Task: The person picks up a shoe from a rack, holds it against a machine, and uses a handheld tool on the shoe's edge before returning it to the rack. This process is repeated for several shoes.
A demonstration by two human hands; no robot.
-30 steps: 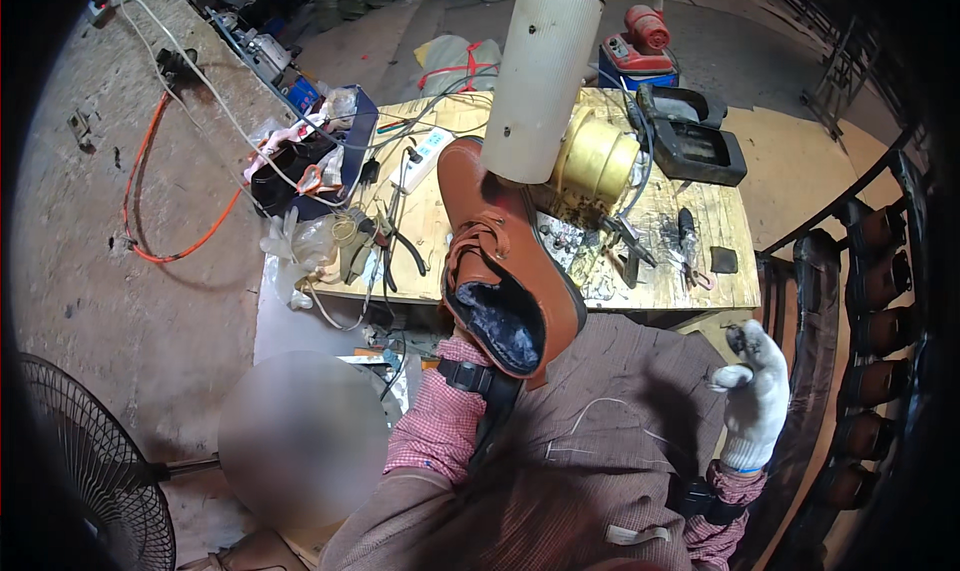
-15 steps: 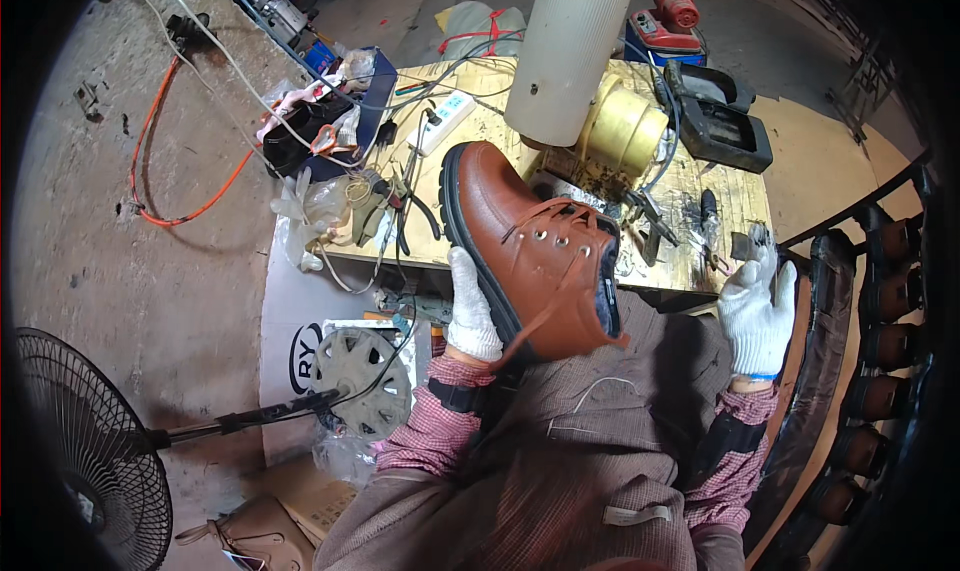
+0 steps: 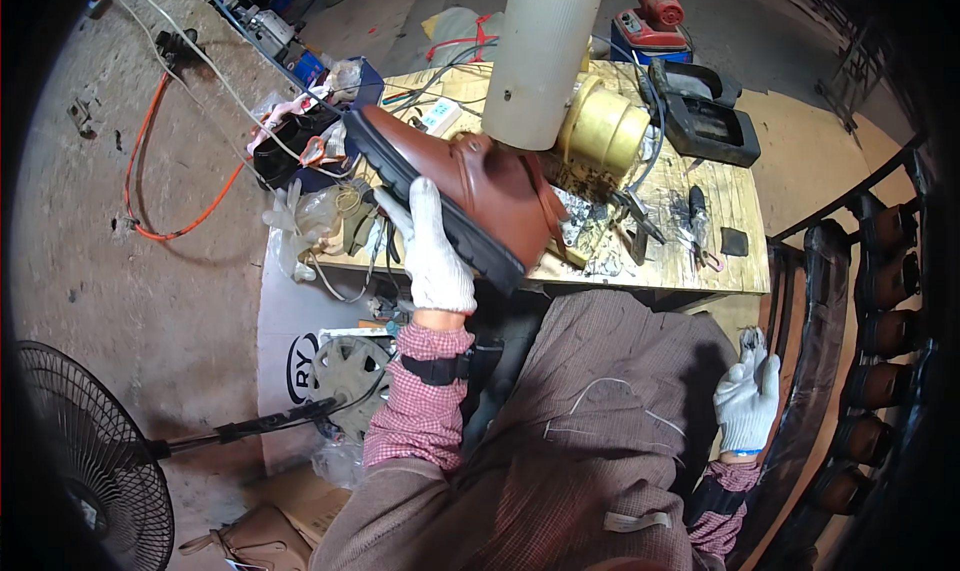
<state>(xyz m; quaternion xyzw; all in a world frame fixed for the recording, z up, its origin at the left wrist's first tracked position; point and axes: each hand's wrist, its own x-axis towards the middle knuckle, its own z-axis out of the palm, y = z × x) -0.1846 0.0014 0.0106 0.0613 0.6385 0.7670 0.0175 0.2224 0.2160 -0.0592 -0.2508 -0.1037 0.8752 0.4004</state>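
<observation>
While my left hand [image 3: 437, 256] grips the brown boot [image 3: 480, 186] by its black sole [image 3: 488, 255], the boot tilts over the worktop's [image 3: 738, 193] front edge, toe toward the far left corner. My right hand [image 3: 748, 396], half open, fingers curled, sits well apart, below the front right corner.

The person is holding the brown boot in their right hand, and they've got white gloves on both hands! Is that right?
Not quite: the wrong part is which hand. The head view shows the brown boot in the left hand; the right hand is off to the side, apart from it. Both hands do wear white gloves.
</observation>
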